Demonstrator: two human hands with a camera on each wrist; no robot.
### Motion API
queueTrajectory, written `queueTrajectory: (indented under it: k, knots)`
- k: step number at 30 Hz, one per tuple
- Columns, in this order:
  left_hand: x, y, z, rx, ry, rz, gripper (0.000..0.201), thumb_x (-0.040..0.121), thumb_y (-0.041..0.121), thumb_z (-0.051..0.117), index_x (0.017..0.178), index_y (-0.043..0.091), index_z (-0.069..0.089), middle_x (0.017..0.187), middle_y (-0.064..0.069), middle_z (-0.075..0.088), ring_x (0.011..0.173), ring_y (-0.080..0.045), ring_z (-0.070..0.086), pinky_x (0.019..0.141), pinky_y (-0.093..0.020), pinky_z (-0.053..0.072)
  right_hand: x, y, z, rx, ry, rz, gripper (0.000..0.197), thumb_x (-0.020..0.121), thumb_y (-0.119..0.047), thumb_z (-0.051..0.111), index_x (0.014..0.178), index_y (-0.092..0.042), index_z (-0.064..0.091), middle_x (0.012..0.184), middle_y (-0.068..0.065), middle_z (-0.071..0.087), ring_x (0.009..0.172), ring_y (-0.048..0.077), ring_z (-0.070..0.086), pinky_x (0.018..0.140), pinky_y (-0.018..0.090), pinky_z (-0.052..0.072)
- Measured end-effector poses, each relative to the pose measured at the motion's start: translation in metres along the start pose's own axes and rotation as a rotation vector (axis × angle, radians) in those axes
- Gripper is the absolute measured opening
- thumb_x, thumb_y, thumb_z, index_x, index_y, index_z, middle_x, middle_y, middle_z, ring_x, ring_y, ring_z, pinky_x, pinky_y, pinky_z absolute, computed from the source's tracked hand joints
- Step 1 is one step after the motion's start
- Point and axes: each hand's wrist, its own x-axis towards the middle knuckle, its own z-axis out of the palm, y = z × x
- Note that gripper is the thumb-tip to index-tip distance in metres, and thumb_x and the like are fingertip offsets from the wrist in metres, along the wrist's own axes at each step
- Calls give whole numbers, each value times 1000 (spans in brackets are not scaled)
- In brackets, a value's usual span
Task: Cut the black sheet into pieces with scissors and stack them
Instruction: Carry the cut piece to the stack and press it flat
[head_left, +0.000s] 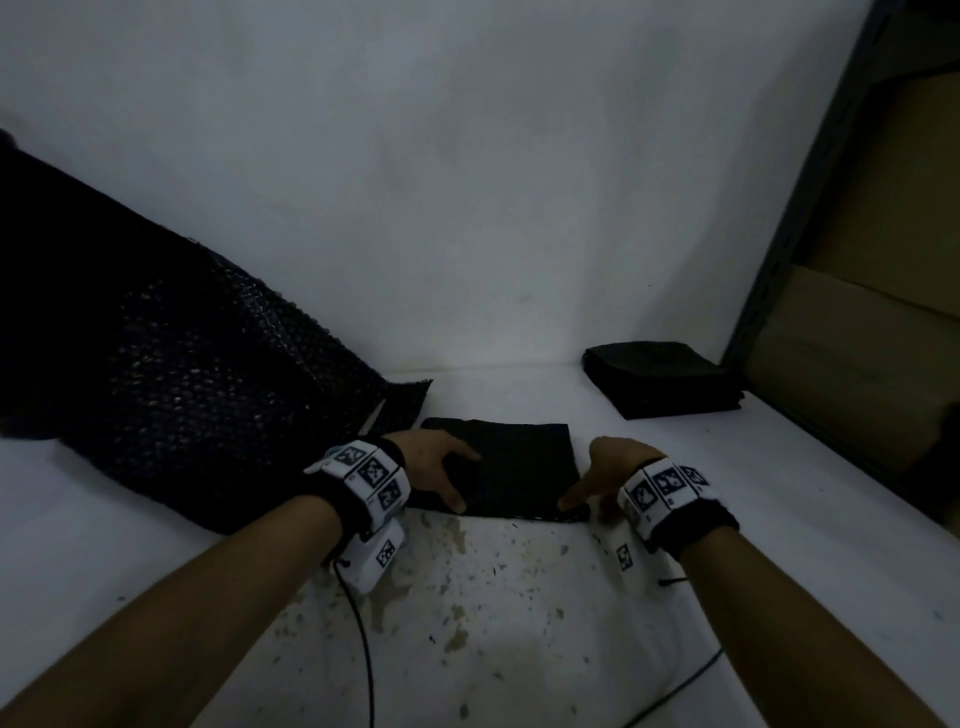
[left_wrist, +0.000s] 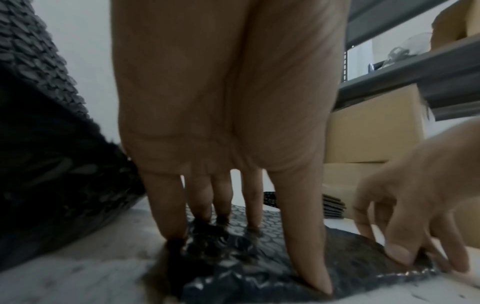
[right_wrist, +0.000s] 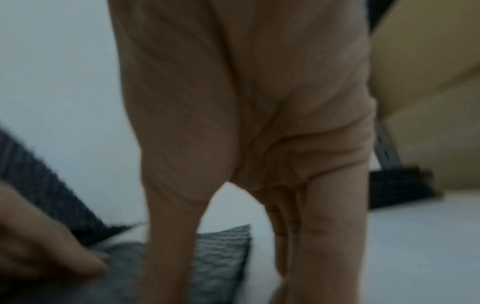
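A cut black piece (head_left: 519, 462) with a bubbled texture lies flat on the white table, in front of me. My left hand (head_left: 441, 467) rests on its left part, fingers straight and spread, pressing it down (left_wrist: 306, 236). My right hand (head_left: 602, 483) is at the piece's near right corner: the thumb touches the top of the piece (right_wrist: 221, 257) and the fingers reach down beside its right edge. A stack of black pieces (head_left: 665, 376) stands at the back right. The large black sheet (head_left: 182, 374) lies bunched on the left. I cannot pick out the scissors.
A white wall rises straight behind the table. Dark metal shelving (head_left: 810, 218) with cardboard boxes (head_left: 857, 364) stands on the right. Black crumbs and stains speckle the table's near part (head_left: 467, 587). Thin cables (head_left: 363, 649) run from both wrists toward me.
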Motion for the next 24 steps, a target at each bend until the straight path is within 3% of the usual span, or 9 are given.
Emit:
queueTrajectory:
  k: [3, 6, 10, 13, 16, 18, 20, 22, 24]
  knots:
    - [0, 4, -1, 1, 8, -4, 86, 77, 44, 82, 151, 34, 38, 160, 1, 28, 146, -22, 27, 116, -31, 27, 0, -7, 3, 216, -15, 6, 54, 74, -50, 83, 101, -12, 56, 94, 5, 65, 85, 20, 66, 59, 27, 54]
    - [-2, 4, -1, -6, 17, -8, 85, 77, 43, 82, 150, 33, 39, 159, 0, 29, 146, -22, 28, 115, -31, 29, 1, -10, 3, 211, 4, 15, 56, 74, -59, 79, 97, -13, 56, 84, 1, 61, 87, 19, 63, 65, 27, 50]
    - [-5, 6, -1, -33, 16, -14, 85, 77, 41, 83, 150, 32, 40, 159, 0, 31, 145, -22, 30, 114, -31, 31, -2, -8, 1, 301, -17, 34, 57, 77, -53, 80, 106, -11, 55, 95, 4, 62, 81, 19, 58, 63, 28, 47]
    - [-6, 7, 0, -39, 24, -24, 85, 77, 41, 82, 150, 32, 39, 159, -1, 30, 144, -23, 30, 115, -30, 31, 2, -5, 3, 502, -36, -18, 41, 82, -39, 80, 105, -8, 65, 94, 9, 68, 79, 21, 62, 66, 30, 52]
    - [-3, 6, 3, -55, 54, -44, 85, 80, 43, 80, 152, 30, 37, 159, -2, 31, 143, -22, 32, 115, -28, 32, 2, -2, 2, 948, -64, -85, 27, 89, -18, 72, 114, -11, 65, 117, 14, 68, 105, 28, 65, 86, 41, 59]
    - [-1, 11, 0, -71, 84, -68, 87, 83, 47, 75, 154, 22, 31, 158, -5, 33, 142, -22, 35, 113, -27, 34, -4, 0, -8, 1271, -83, -193, 24, 94, -6, 62, 118, -8, 64, 119, 18, 68, 107, 33, 65, 83, 45, 60]
    - [1, 20, -8, -106, 116, -106, 85, 89, 57, 64, 152, 11, 30, 155, -11, 37, 138, -25, 40, 105, -28, 40, -5, 6, -23, 1426, -57, -286, 26, 95, -2, 56, 119, -6, 63, 116, 20, 69, 108, 36, 65, 84, 50, 59]
    - [7, 30, -20, -219, 156, -132, 85, 90, 67, 53, 145, 3, 39, 143, -16, 48, 125, -29, 51, 84, -29, 48, -2, 16, -40, 1496, 0, -342, 28, 94, -2, 54, 121, -3, 62, 118, 23, 69, 111, 38, 65, 89, 52, 57]
    - [19, 42, -31, -520, 157, -150, 94, 83, 72, 57, 143, 2, 41, 128, -12, 53, 109, -29, 61, 78, -33, 56, 3, 28, -56, 1561, 54, -369, 29, 94, -4, 54, 122, -3, 62, 117, 22, 70, 109, 37, 67, 90, 50, 57]
